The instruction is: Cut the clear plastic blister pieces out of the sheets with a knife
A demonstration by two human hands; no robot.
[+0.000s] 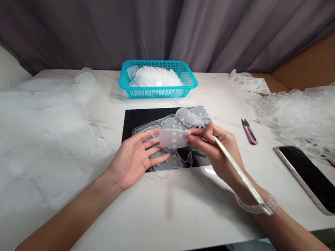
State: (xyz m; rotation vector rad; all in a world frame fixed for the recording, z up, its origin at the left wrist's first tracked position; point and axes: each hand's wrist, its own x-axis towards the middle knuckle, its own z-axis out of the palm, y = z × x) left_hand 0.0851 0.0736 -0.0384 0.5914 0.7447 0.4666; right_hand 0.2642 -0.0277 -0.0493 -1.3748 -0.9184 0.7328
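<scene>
My left hand lies over the near left part of a black mat, fingers stretched out, touching a small translucent dotted patch. My right hand pinches the right end of that patch and also grips a long thin white tool that slants back toward my wrist. Under both hands a strip of clear plastic film with dotted shapes lies across the mat.
A teal basket of white pieces stands at the back centre. Heaps of white netting lie at left and right. Small pink snips and a dark phone lie right of the mat.
</scene>
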